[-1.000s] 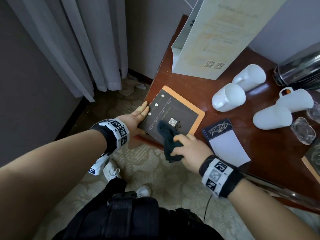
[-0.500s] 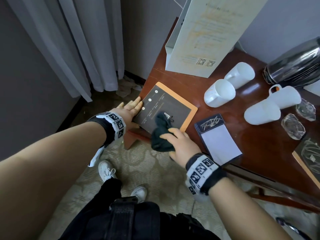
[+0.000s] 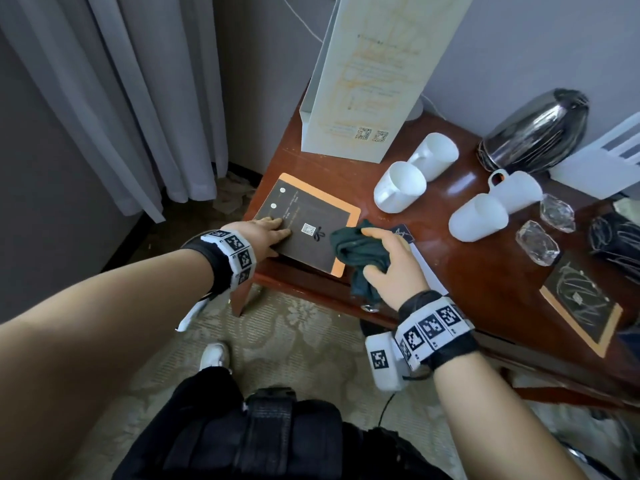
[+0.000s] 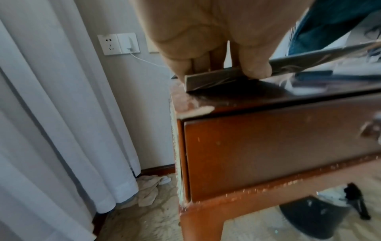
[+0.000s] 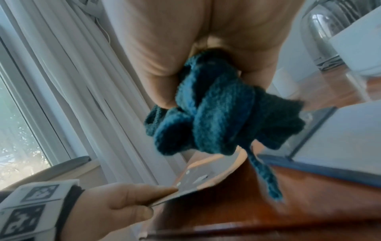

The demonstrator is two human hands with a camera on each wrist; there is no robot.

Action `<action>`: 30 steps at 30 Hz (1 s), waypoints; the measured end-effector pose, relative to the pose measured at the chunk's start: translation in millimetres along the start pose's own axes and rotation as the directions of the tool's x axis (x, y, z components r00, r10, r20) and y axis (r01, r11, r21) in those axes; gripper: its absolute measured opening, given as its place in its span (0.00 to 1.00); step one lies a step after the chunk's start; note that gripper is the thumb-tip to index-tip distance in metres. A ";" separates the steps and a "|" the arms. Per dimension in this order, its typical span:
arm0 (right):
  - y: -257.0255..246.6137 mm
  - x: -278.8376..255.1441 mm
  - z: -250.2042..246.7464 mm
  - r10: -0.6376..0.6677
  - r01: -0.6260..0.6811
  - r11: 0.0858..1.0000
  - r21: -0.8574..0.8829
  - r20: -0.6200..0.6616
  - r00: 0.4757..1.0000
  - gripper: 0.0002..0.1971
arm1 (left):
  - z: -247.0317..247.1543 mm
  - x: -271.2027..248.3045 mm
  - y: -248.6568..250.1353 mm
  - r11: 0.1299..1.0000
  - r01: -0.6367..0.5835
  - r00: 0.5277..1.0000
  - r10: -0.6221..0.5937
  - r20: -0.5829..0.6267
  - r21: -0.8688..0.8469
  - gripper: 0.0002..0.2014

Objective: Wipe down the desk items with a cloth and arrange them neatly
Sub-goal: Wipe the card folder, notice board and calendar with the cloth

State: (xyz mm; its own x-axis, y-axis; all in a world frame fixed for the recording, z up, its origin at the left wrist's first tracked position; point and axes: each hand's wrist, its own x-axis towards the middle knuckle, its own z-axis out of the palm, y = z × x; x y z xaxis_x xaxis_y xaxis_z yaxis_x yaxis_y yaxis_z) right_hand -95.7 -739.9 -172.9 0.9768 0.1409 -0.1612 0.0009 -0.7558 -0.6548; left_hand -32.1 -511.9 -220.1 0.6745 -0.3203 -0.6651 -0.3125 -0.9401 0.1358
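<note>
A dark card with an orange border (image 3: 311, 220) sits at the near left corner of the brown desk (image 3: 485, 271). My left hand (image 3: 277, 233) pinches its near left corner, fingers on top and thumb below; the left wrist view shows that corner (image 4: 206, 79) raised slightly off the desk. My right hand (image 3: 374, 251) grips a bunched dark teal cloth (image 3: 349, 247) at the card's right edge. The right wrist view shows the cloth (image 5: 216, 117) hanging from my fist above the card (image 5: 198, 177), with the left hand (image 5: 134, 200) holding the card.
Several white mugs (image 3: 400, 187) lie on their sides mid-desk. A steel kettle (image 3: 533, 133), glass pieces (image 3: 536, 242) and a second card (image 3: 581, 306) sit to the right. A tall paper bag (image 3: 370, 81) stands at the back. A notepad (image 3: 401, 232) lies partly under my right hand.
The right hand has carried the cloth from the card's near middle to its right edge. The left hand has shifted from the card's left edge onto its near corner.
</note>
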 end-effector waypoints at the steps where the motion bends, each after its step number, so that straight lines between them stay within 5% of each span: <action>1: -4.4 2.8 -4.5 -0.012 0.012 1.000 -0.001 -0.029 1.000 0.27 | -4.7 -2.3 -1.7 1.000 -0.014 1.000 0.014 -0.018 -0.005 0.30; 4: -22.2 13.9 -25.9 -0.038 0.036 0.999 -0.018 -0.165 0.986 0.28 | -26.2 -22.1 -9.8 0.993 -0.073 0.983 0.056 -0.173 -0.094 0.24; 8: -48.4 26.1 -59.5 -0.085 0.091 0.996 0.002 -0.335 0.938 0.28 | -64.6 -57.1 -21.6 0.964 -0.107 0.881 -0.022 -0.472 -0.245 0.19; 12: -66.3 34.1 -70.7 -0.098 0.103 0.995 -0.008 -0.378 0.921 0.27 | -91.6 -63.2 -38.8 0.863 -0.200 0.817 -0.115 -0.565 -0.465 0.16; 15: -70.5 38.7 -63.0 -0.066 0.081 0.997 0.020 -0.394 0.917 0.28 | -92.3 -54.3 -52.3 0.773 -0.248 0.835 -0.134 -0.533 -0.583 0.15; 19: -69.8 40.2 -41.7 0.010 0.004 0.999 0.035 -0.376 0.926 0.28 | -70.3 -27.1 -63.8 0.747 -0.151 0.908 -0.154 -0.390 -0.648 0.17; 24: -59.3 41.7 -8.3 0.155 -0.158 0.987 0.016 -0.301 0.941 0.27 | -24.2 3.2 -73.4 0.921 -0.030 0.937 -0.109 -0.331 -0.387 0.37; 27: -54.0 51.1 8.0 0.216 -0.228 0.973 -0.032 -0.215 0.952 0.27 | -3.3 7.8 -73.2 0.992 -0.085 0.961 0.056 -0.271 -0.096 0.39; 30: -58.2 73.8 17.6 0.195 -0.211 0.971 -0.110 -0.146 0.970 0.27 | 5.3 18.0 -73.0 0.995 -0.097 0.973 0.089 -0.214 -0.025 0.38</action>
State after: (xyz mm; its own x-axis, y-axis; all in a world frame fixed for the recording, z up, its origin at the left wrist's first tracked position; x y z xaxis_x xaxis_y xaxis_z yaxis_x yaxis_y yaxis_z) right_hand -27.4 -674.2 -159.8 0.9789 -0.1037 -0.1761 -0.1820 -0.8342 -0.5205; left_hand -0.7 -448.4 -245.9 0.7715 -0.4205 -0.4775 -0.3595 -0.9073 0.2182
